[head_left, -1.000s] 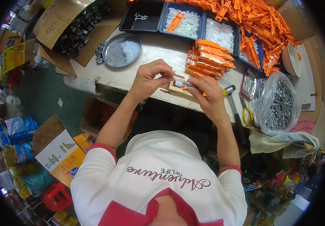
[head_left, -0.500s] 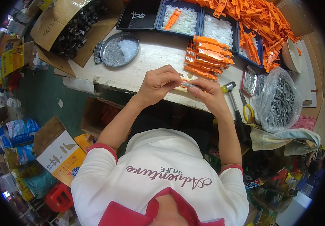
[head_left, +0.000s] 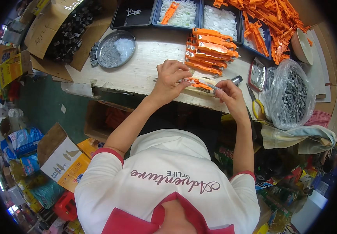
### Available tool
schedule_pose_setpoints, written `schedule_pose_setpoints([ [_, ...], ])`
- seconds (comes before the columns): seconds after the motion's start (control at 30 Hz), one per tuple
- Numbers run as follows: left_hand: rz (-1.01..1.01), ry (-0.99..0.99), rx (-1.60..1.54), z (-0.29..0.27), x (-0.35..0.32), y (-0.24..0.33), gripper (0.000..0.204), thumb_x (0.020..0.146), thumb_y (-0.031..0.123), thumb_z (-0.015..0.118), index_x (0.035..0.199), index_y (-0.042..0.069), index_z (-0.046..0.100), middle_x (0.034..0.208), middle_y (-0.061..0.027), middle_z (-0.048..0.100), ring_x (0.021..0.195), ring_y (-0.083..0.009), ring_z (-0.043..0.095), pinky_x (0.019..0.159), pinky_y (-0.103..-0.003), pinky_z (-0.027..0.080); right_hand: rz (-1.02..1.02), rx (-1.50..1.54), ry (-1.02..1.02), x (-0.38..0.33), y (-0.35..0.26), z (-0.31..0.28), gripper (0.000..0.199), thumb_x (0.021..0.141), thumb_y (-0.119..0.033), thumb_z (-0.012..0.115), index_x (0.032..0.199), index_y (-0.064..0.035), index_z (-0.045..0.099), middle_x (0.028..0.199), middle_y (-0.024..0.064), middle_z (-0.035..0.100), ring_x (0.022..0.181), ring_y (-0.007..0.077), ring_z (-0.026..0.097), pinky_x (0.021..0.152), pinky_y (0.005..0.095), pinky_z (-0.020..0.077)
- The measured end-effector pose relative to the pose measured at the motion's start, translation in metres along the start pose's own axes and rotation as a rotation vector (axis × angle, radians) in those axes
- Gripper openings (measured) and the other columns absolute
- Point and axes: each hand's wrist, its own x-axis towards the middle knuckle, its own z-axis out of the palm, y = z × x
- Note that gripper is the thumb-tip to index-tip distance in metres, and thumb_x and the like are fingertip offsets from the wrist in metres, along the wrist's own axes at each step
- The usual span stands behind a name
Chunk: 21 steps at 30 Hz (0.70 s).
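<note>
My left hand is closed in a pinch at the left end of an orange plastic part, near the table's front edge. My right hand pinches a slim grey metal piece between thumb and fingers. That piece lies along the right end of the orange part; whether the two are joined I cannot tell. Just beyond my hands is a stack of orange plastic parts with metal pieces in them. A hammer's head shows beside my right hand, its handle mostly hidden.
Yellow-handled pliers lie right of my right arm, near a bag of grey metal pieces. A round metal dish stands at left. Blue trays of white caps line the back, beside an orange pile. A carton holds black parts.
My hands have moved apart, the right one shifting right and slightly down. More of the orange part and the grey piece shows between them. The whole view has shifted slightly.
</note>
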Motion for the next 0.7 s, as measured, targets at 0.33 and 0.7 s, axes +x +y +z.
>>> schedule_pose_setpoints([
  [0.33, -0.08, 0.002, 0.11, 0.024, -0.001, -0.002, 0.019, 0.065, 0.015, 0.072, 0.082, 0.01, 0.065, 0.095, -0.0006, 0.057, 0.099, -0.0193, 0.044, 0.084, -0.035, 0.026, 0.033, -0.079, -0.05, 0.013, 0.004, 0.003, 0.012, 0.085, -0.013, 0.058, 0.092, -0.0042, 0.053, 0.073, -0.0025, 0.053, 0.066, 0.0046, 0.046, 0.058, 0.019, 0.0369],
  [0.7, -0.138, 0.023, 0.06, 0.025, -0.002, -0.002, 0.017, 0.064, 0.014, 0.073, 0.079, 0.01, 0.065, 0.089, -0.001, 0.056, 0.091, -0.0189, 0.046, 0.082, -0.034, 0.027, -0.016, -0.168, -0.039, 0.021, 0.009, 0.008, 0.011, 0.085, -0.012, 0.058, 0.089, -0.0035, 0.053, 0.069, -0.0035, 0.051, 0.063, 0.0038, 0.044, 0.055, 0.0187, 0.0345],
])
